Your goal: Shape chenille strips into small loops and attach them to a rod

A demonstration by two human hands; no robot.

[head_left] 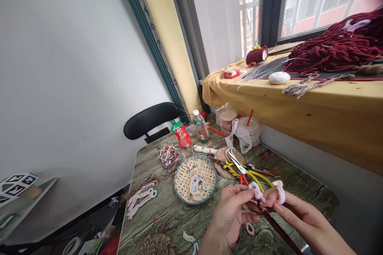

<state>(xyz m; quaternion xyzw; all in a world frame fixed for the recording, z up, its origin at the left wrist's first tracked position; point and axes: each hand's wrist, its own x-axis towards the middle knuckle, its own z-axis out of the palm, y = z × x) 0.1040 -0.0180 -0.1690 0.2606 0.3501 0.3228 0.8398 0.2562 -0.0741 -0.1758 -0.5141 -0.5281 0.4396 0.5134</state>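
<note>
My left hand point(228, 214) and my right hand point(303, 213) meet over the table's near right side. The left thumb and fingers pinch a pale pink fuzzy yarn loop point(256, 189). In the right fingers is the other end of this pink yarn point(280, 193), curled over the fingertips. A dark red cord point(279, 229) runs from between the hands down to the lower right; which fingers grip it is partly hidden. Just beyond lie scissors point(238, 163) with red handles and yellow-handled pliers point(255, 177). A small pink ring point(250, 229) lies below the hands.
A woven basket point(179, 185) holds pastel yarn pieces. Yarn bundles point(142, 201) lie to its left. Behind stand a red pouch point(182, 137), a bottle point(201, 127) and a cup with a straw point(253, 129). The yellow-covered ledge point(314, 109) carries maroon yarn point(332, 48).
</note>
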